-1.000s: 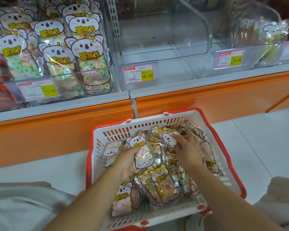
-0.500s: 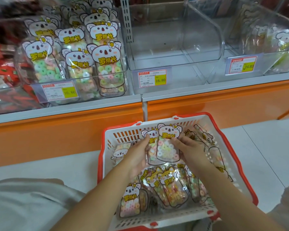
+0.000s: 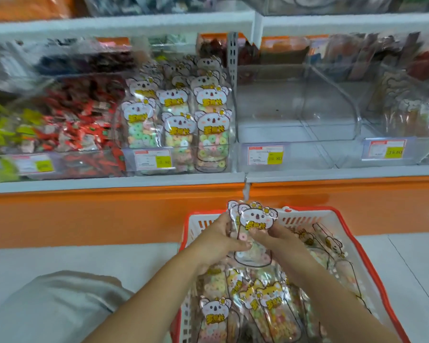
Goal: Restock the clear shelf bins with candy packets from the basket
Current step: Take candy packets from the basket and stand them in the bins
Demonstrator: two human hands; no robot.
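Observation:
A white basket with a red rim (image 3: 342, 224) sits on the floor below the shelf, holding several candy packets (image 3: 265, 305) with koala and fox labels. My left hand (image 3: 216, 241) and my right hand (image 3: 275, 240) together grip a small stack of koala candy packets (image 3: 256, 220), lifted above the basket's far edge. On the shelf, one clear bin (image 3: 178, 125) is packed with upright koala packets. The clear bin (image 3: 290, 120) to its right holds nothing.
A bin of red-wrapped sweets (image 3: 79, 125) stands at the left and a partly filled clear bin (image 3: 404, 112) at the right. Price tags (image 3: 265, 155) front each bin. An orange panel (image 3: 84, 214) runs under the shelf. My knee (image 3: 60, 305) is at lower left.
Both hands gathered koala packets from the pile and raised them above the basket's far edge. The view tilted upward, bringing more of the shelf into sight.

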